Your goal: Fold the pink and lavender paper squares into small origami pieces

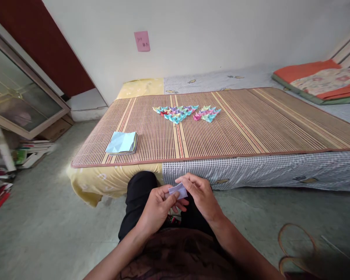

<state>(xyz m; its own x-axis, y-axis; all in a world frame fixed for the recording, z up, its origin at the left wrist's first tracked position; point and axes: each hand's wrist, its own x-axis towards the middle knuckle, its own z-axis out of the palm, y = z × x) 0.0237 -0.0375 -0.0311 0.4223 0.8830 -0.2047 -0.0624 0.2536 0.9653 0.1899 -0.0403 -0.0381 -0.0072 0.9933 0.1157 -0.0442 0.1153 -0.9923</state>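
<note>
A small folded piece of pale lilac paper is held over my lap. My left hand pinches it, thumb on top and fingers beneath. At the paper's upper right edge, my right hand grips with thumb and forefinger. Ahead on the woven mat sits a cluster of folded paper shapes in turquoise, yellow, purple and red. Just right of it is a smaller group of folded paper shapes. Toward the mat's left front corner lies a stack of square paper sheets, light blue on top.
The striped mat covers most of a bed with a checked sheet and a yellow cloth. Folded orange bedding lies at the far right. A pink note is on the wall. A glass-fronted cabinet stands left.
</note>
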